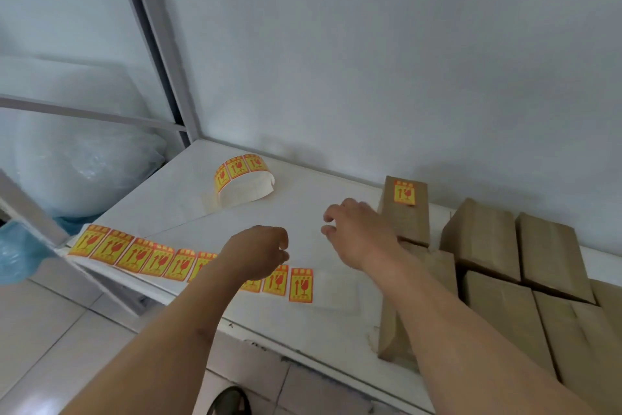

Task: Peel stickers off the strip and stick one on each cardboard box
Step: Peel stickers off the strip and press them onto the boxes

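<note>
Strip (141, 255) of yellow-red stickers, text unreadable, lay lower left on table (303, 323). One sticker (404, 192) sat on box (405, 212), centre right. Left hand (259, 251) loosely curled, right hand (356, 229) relaxed; both held nothing.

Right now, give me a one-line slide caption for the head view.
Both hands, left hand and right hand, hover over the sticker strip; one cardboard box already labelled.

Light: soft, even, cool, moderately bright.
Shadows: faint grey smudges on the wall (370, 61) behind the boxes (481, 236) and the sticker roll (240, 179).
Glare: mild sheen on the table (303, 212).
Blur: overall softness; both hands slightly smeared.
Distortion: frame post (158, 44) leans, wide-angle.
</note>
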`<state>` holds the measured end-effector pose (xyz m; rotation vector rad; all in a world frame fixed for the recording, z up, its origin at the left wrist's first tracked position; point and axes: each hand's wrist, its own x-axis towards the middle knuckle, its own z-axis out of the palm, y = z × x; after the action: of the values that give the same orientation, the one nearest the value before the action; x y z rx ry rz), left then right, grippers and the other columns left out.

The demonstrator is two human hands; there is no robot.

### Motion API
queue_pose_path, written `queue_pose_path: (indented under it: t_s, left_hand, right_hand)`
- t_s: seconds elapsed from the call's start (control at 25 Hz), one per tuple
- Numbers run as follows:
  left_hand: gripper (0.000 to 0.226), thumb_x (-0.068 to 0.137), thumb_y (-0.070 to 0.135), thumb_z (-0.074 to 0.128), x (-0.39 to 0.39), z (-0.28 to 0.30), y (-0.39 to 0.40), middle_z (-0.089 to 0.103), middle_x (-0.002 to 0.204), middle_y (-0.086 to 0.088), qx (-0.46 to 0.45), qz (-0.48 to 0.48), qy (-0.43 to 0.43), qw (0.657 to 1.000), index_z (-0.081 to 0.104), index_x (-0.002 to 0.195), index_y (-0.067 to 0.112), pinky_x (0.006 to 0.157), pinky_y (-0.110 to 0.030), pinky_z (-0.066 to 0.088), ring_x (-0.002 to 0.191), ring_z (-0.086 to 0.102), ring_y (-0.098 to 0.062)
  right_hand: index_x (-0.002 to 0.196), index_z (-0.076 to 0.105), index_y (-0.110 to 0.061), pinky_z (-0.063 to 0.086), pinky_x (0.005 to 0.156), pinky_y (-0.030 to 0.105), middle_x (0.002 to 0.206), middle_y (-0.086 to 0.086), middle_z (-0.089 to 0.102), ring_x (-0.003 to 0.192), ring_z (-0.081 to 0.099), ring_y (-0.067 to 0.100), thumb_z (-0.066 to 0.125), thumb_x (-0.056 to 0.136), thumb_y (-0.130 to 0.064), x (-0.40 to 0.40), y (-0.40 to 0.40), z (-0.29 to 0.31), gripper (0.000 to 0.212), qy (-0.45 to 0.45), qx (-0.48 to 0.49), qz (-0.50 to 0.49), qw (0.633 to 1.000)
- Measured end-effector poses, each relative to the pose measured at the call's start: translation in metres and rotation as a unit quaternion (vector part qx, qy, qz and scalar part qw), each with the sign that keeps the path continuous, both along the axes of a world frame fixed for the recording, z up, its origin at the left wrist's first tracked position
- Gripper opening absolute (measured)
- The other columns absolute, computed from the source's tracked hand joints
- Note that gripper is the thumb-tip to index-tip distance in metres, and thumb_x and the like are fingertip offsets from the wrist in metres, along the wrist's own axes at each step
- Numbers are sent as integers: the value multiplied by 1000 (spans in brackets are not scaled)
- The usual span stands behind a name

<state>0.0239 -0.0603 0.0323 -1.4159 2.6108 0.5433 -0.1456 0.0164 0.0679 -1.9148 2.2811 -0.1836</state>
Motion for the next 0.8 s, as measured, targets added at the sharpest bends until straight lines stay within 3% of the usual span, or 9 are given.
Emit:
queue_pose_path:
  t_s: [0.24, 0.56, 0.8]
  left_hand:
    - [35, 90, 28, 60, 6, -23, 7, 61, 118, -6, 52, -59, -34, 996, 55, 122, 17, 84, -33, 46, 106, 57, -23]
    - [47, 87, 32, 64, 10, -44, 18, 53, 116, -5, 12, -73, -31, 997, 50, 131, 21, 86, -37, 50, 104, 56, -25]
    - [51, 88, 27, 62, 8, -41, 21, 51, 122, -7, 31, -65, -49, 996, 47, 136, 20, 88, -34, 46, 109, 54, -26]
  right_hand:
    - [128, 47, -14, 50, 85, 39, 121, 12, 50, 108, 56, 29, 58, 90, -23, 60, 15, -53, 40, -58, 106, -84, 989]
    - [120, 57, -23, 51, 75, 31, 114, 4, 54, 95, 59, 20, 49, 96, -33, 59, 25, -77, 27, -112, 47, -169, 978]
    - [107, 48, -14, 42, 64, 31, 106, 7, 58, 89, 59, 21, 55, 92, -16, 59, 37, -64, 17, -139, 20, -173, 975]
